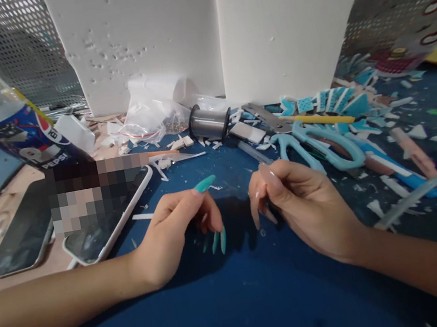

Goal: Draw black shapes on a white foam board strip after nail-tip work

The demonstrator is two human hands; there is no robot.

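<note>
Head camera: the scissors (338, 152) lie on the blue tabletop (244, 311), just beyond the knuckles of the right hand (299, 203), which is the nearer one. Their long axis slants, handle loops toward the person and to the right, blades pointing away and to the left among the scraps. The loops are pale blue plastic, the blades grey metal, and a yellow stick (326, 118) lies close along them.

The right hand's thumb and forefinger look drawn close; the view is poor there, so I cannot tell whether they meet or pinch something tiny. The left hand (174, 227) faces it across a gap, fingers loosely curled, thumb well apart from them, with nothing visible between.

Ahead, between the hands, sits a spool (210, 122) of grey thread with black ends, a clear plastic bag (152, 110) to its left. Left of the left hand is a white-edged phone (114, 221), partly blurred out, with a second phone (23, 232) and a soda bottle (35, 133) farther out. White panels (276, 35) stand at the back.
</note>
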